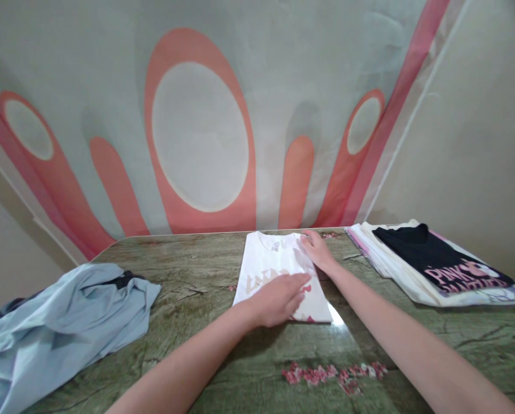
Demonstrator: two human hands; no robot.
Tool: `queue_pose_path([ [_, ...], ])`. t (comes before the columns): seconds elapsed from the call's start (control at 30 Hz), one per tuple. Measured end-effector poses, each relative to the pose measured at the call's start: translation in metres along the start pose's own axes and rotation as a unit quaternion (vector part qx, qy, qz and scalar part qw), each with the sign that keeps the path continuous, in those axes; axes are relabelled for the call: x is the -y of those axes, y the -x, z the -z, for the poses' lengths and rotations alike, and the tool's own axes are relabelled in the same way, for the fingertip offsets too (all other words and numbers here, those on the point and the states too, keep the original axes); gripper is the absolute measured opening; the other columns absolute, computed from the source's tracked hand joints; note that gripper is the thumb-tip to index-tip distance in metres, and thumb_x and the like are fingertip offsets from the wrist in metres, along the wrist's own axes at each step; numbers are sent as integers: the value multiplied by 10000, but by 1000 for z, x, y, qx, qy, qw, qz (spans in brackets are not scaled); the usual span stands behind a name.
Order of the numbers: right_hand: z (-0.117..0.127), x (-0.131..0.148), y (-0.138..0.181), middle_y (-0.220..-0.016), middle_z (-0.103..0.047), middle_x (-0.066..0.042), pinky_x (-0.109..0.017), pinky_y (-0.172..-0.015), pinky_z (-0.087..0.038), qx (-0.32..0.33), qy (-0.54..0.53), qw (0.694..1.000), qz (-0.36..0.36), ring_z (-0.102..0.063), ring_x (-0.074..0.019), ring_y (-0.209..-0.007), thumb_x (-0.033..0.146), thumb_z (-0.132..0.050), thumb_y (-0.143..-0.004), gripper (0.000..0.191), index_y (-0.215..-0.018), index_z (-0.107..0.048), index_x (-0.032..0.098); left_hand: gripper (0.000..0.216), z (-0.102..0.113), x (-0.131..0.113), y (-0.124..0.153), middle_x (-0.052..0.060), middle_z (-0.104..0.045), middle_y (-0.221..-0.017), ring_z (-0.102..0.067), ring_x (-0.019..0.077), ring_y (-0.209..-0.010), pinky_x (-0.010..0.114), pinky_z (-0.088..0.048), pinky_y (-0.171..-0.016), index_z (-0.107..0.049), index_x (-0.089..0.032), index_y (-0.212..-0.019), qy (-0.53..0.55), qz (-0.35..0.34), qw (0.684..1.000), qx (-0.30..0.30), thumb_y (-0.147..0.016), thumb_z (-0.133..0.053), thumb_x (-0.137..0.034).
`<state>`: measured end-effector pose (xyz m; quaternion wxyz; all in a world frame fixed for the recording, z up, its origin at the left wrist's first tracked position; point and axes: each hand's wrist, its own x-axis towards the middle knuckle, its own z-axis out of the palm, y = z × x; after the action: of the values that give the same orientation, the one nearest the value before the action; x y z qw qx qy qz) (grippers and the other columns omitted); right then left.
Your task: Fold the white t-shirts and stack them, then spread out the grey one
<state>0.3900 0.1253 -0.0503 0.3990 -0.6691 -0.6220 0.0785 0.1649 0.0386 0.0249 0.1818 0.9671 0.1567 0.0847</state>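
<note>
A white T-shirt with a pink print (pixel 268 264) lies folded into a narrow rectangle in the middle of the green marbled table (pixel 197 276). My left hand (pixel 279 298) rests flat on its near half, fingers stretched out. My right hand (pixel 318 251) lies on its far right edge near the collar, fingers extended and pressing the cloth. Neither hand grips anything.
A crumpled light blue garment (pixel 63 316) with dark cloth beneath lies at the left. A stack of folded shirts, a black one with pink lettering (pixel 438 259) on top, sits at the right. Pink flower marks (pixel 330 374) show on the near tabletop. A patterned wall hanging (pixel 201 132) stands behind.
</note>
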Motion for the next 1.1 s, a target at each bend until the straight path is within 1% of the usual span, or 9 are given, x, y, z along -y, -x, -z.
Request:
queue_pose_path([
  [0.13, 26, -10, 22, -1023, -625, -108, -344, -792, -480, 9, -3, 1000, -25, -601, -189, -900, 250, -461, -796, 300, -1053, -574, 145, 464, -2, 36, 2, 69, -319, -1417, -261, 190, -1306, 389, -178, -1068, -300, -183, -1360, -74, 86, 993, -18, -942, -220, -366],
  [0.23, 43, 4, 49, -1076, -610, -118, -367, -856, -453, 40, 36, 998, 20, -578, -206, -967, 308, -455, -819, 319, -1061, -587, 147, 487, -7, 44, 3, 57, -255, -1446, -217, 195, -1323, 401, -144, -1068, -285, -216, -1368, -119, 96, 988, -2, -936, -219, -431],
  [0.3, 52, 21, 72, -1267, -506, -125, -392, -1003, -329, 85, 86, 988, 100, -441, -229, -1180, 390, -399, -857, 444, -1209, -512, 144, 503, -9, 42, 4, 57, -229, -1455, -201, 199, -1328, 403, -126, -1068, -280, -228, -1370, -141, 93, 986, 0, -929, -219, -463],
  [0.37, 58, 37, 94, -1429, -313, -69, -396, -1080, -193, 198, 131, 956, 171, -240, -224, -1318, 482, -335, -873, 566, -1359, -348, 192, 518, -10, 39, 4, 63, -226, -1455, -202, 202, -1328, 402, -120, -1068, -276, -227, -1373, -151, 92, 984, -3, -925, -215, -480],
  [0.47, 65, 46, 116, -1471, -185, -58, -398, -1098, -135, 267, 186, 933, 154, -162, -220, -1343, 572, -225, -870, 669, -1418, -206, 188, 527, -12, 35, 4, 69, -229, -1454, -206, 204, -1327, 407, -122, -1067, -278, -223, -1373, -152, 94, 984, -7, -922, -221, -488],
  [0.7, 68, 22, 122, -1463, -203, -100, -417, -1098, -149, 243, 217, 942, 81, -171, -230, -1340, 616, -181, -853, 738, -1408, -231, 131, 505, -2, 58, 7, 104, -345, -1398, -260, 222, -1305, 378, -212, -1057, -422, -161, -1289, -66, 87, 993, -38, -872, -411, -446],
  [0.9, 65, 18, 119, -1394, -352, -144, -425, -1066, -249, 180, 172, 965, 80, -299, -246, -1289, 549, -262, -867, 661, -1339, -361, 97, 430, 22, 114, 33, 124, -547, -1194, -513, 205, -1095, 337, -381, -951, -487, -115, -1181, 56, 328, 924, -191, -754, -519, -145],
  [1.03, 64, 23, 119, -1364, -403, -102, -432, -1043, -296, 156, 138, 971, 116, -346, -239, -1260, 499, -319, -869, 542, -1300, -429, 190, 527, 22, 116, 60, 146, -556, -1151, -596, 194, -932, 315, -470, -815, -415, -90, -1227, 81, 370, 903, -200, -733, -571, -190],
  [1.1, 63, 27, 121, -1397, -365, -64, -433, -1054, -279, 181, 130, 964, 144, -316, -231, -1282, 478, -321, -876, 500, -1300, -438, 239, 568, 15, 101, 69, 151, -511, -1216, -554, 218, -1022, 344, -446, -863, -386, -105, -1255, 75, 344, 917, -190, -744, -581, -256],
])
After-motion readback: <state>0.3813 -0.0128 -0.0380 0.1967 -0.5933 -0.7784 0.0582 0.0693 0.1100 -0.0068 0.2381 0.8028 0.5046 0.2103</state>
